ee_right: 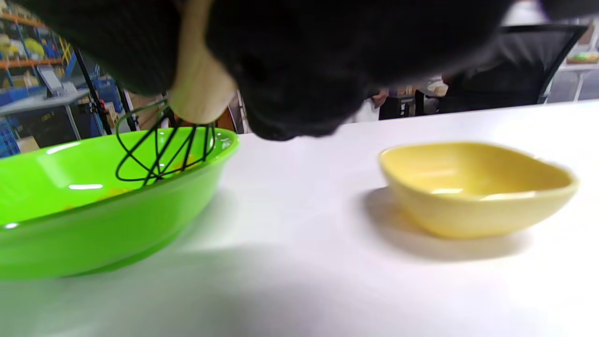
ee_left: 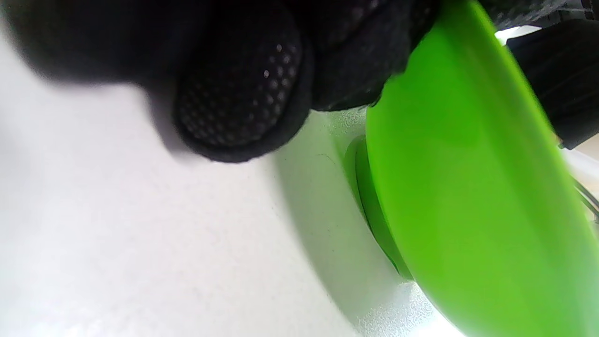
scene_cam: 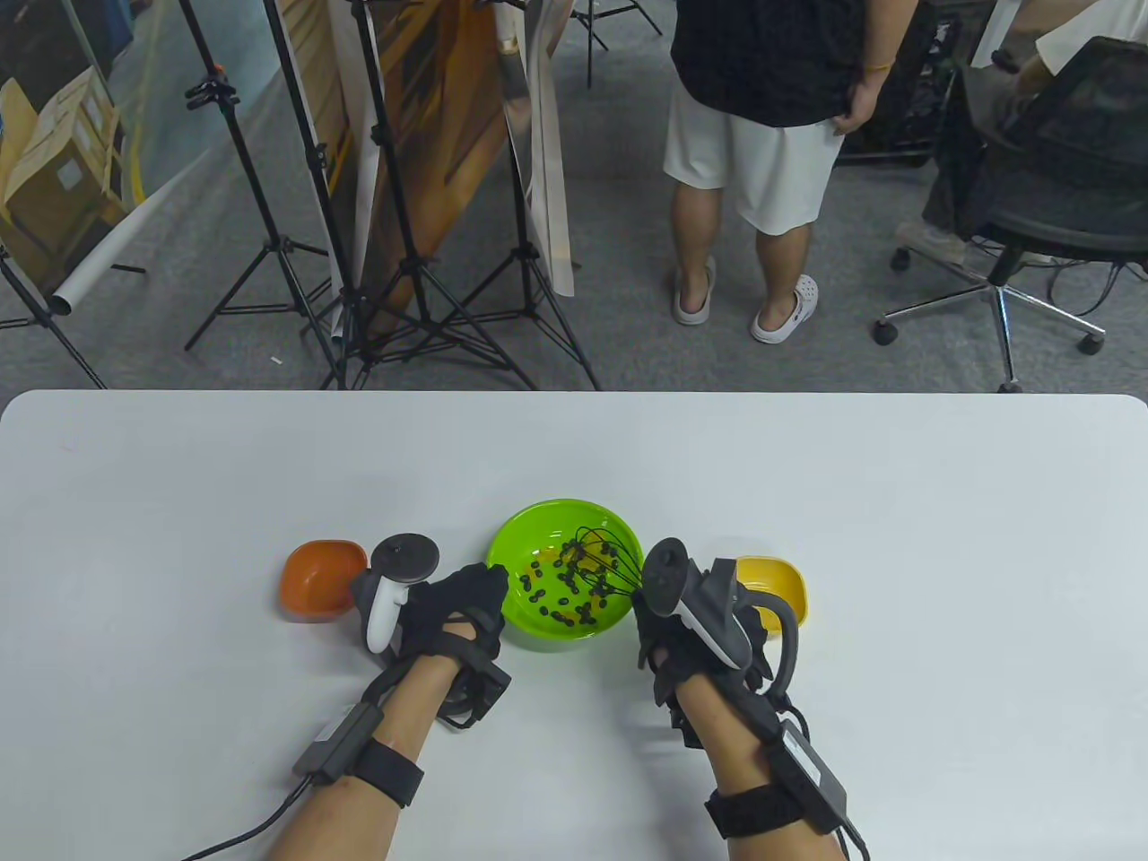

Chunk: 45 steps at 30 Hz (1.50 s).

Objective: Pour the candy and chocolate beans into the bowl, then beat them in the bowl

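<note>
Pouring looks done: dark chocolate beans (scene_cam: pixel 560 596) and yellow candy sit in the round green plastic bowl (scene_cam: pixel 529 538) mid-bench, my left hand (scene_cam: pixel 457 605) gripping its rim, my right hand (scene_cam: pixel 691 637) holding the black wire whisk (scene_cam: pixel 603 560) mid-beat.

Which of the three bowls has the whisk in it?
The green bowl, the middle one: the whisk sits among its beans. The orange bowl and yellow bowl flank it.

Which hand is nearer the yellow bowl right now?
Right. The right hand, gripping the whisk, sits just beside the yellow bowl; the left hand holds the green bowl's far rim.
</note>
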Each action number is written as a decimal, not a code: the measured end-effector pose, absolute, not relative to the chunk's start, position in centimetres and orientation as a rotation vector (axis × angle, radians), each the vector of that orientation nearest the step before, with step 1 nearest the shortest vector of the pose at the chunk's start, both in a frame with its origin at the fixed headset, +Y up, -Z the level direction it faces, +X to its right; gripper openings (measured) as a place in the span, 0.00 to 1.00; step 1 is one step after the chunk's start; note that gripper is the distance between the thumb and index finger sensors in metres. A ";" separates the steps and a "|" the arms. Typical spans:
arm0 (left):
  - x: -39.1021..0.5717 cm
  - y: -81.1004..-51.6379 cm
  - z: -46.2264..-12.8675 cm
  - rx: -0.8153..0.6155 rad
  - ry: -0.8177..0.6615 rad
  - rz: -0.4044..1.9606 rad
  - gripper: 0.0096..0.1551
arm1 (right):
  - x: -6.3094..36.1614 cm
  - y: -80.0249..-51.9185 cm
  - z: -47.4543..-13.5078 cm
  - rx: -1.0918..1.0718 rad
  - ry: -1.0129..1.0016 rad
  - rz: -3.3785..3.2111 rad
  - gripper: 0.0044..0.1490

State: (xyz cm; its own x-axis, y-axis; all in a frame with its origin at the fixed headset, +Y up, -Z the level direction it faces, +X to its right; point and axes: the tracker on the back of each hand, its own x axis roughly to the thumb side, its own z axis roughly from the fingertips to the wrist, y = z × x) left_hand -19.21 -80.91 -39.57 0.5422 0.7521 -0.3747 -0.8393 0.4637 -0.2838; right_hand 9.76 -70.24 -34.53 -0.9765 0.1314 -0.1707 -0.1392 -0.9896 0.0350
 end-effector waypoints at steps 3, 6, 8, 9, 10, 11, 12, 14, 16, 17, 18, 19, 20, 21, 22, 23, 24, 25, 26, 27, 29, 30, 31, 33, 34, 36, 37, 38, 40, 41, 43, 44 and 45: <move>-19.2 -80.9 -39.6 -0.466 0.208 0.986 0.24 | 8.8 -71.2 -34.9 -0.211 0.081 2.939 0.38; -19.3 -80.9 -39.6 -0.469 0.212 0.993 0.24 | 7.8 -71.9 -34.7 -0.143 0.131 2.858 0.38; -19.3 -81.0 -39.6 -0.469 0.213 0.998 0.24 | 7.5 -71.9 -34.5 -0.111 0.159 2.880 0.38; -19.3 -81.0 -39.6 -0.470 0.213 0.999 0.24 | 7.5 -71.8 -34.3 -0.092 0.144 2.890 0.38; -19.3 -81.0 -39.6 -0.469 0.215 0.998 0.24 | 7.7 -71.7 -34.2 -0.066 0.171 2.890 0.38; -19.3 -81.0 -39.6 -0.469 0.216 0.997 0.24 | 7.9 -71.5 -34.0 -0.054 0.195 2.881 0.37; -19.3 -81.0 -39.6 -0.468 0.218 0.996 0.24 | 8.2 -71.3 -33.8 -0.040 0.208 2.856 0.37; -19.3 -81.0 -39.5 -0.467 0.221 0.997 0.24 | 8.7 -70.7 -33.2 -0.017 0.238 2.889 0.37; -19.2 -80.9 -39.5 -0.468 0.215 0.989 0.24 | 9.1 -69.9 -32.7 -0.015 0.206 2.912 0.37; -19.1 -80.9 -39.5 -0.465 0.214 0.980 0.24 | 9.3 -69.4 -32.5 -0.039 0.193 2.952 0.37; -19.1 -80.9 -39.5 -0.465 0.213 0.978 0.24 | 9.3 -69.1 -32.4 -0.061 0.168 2.982 0.37; -19.1 -80.9 -39.5 -0.464 0.214 0.978 0.24 | 9.4 -68.7 -32.3 -0.105 0.123 3.027 0.37; -19.2 -80.9 -39.5 -0.465 0.214 0.981 0.24 | 9.4 -68.5 -32.5 -0.130 0.108 3.050 0.37; -19.2 -80.9 -39.5 -0.466 0.212 0.986 0.24 | 9.6 -68.5 -32.7 -0.169 0.097 3.062 0.37; -19.2 -80.9 -39.6 -0.468 0.210 0.989 0.24 | 9.7 -68.6 -32.9 -0.207 0.084 3.061 0.37; -19.2 -80.9 -39.6 -0.469 0.209 0.991 0.24 | 9.8 -68.7 -33.2 -0.226 0.083 3.058 0.37; -19.2 -80.9 -39.5 -0.468 0.209 0.991 0.24 | 9.9 -69.0 -33.6 -0.257 0.091 3.041 0.37; -19.2 -80.9 -39.5 -0.468 0.209 0.990 0.24 | 9.9 -69.3 -33.8 -0.272 0.082 3.034 0.38; -19.2 -80.9 -39.6 -0.468 0.210 0.990 0.24 | 9.9 -69.7 -34.3 -0.284 0.071 3.019 0.38; -19.2 -80.9 -39.6 -0.469 0.208 0.992 0.24 | 9.9 -70.1 -34.6 -0.289 0.079 2.990 0.38; -19.2 -80.9 -39.6 -0.470 0.207 0.993 0.24 | 9.5 -70.9 -35.1 -0.274 0.105 2.913 0.38; -19.2 -80.9 -39.6 -0.470 0.206 0.993 0.24 | 9.2 -71.2 -35.2 -0.259 0.102 2.898 0.38; -19.2 -80.9 -39.6 -0.471 0.206 0.995 0.24 | 8.7 -71.4 -35.2 -0.230 0.122 2.886 0.38; -19.2 -80.9 -39.6 -0.473 0.206 0.998 0.24 | 8.2 -71.7 -35.1 -0.186 0.158 2.863 0.38; -19.2 -80.9 -39.6 -0.473 0.207 0.999 0.24 | 8.0 -71.8 -35.0 -0.167 0.159 2.866 0.38; -19.2 -80.9 -39.6 -0.471 0.210 0.997 0.24 | 7.9 -71.7 -34.6 -0.116 0.174 2.875 0.38; -19.2 -80.9 -39.6 -0.470 0.211 0.996 0.24 | 7.9 -71.5 -34.3 -0.092 0.182 2.878 0.38; -19.2 -80.9 -39.6 -0.470 0.213 0.995 0.24 | 7.9 -71.3 -34.1 -0.078 0.195 2.879 0.38; -19.2 -80.9 -39.6 -0.468 0.214 0.995 0.24 | 8.2 -70.5 -33.4 -0.024 0.202 2.901 0.37; -19.2 -80.9 -39.6 -0.468 0.214 0.995 0.24 | 8.4 -70.2 -33.2 -0.017 0.211 2.908 0.37; -19.3 -80.9 -39.6 -0.470 0.215 0.998 0.24 | 8.9 -69.5 -32.8 -0.032 0.185 2.947 0.37; -19.2 -80.9 -39.6 -0.472 0.211 0.997 0.24 | 9.2 -69.1 -32.7 -0.042 0.161 2.991 0.36; -19.1 -80.9 -39.5 -0.467 0.209 0.986 0.24 | 9.5 -68.7 -32.7 -0.050 0.177 2.988 0.36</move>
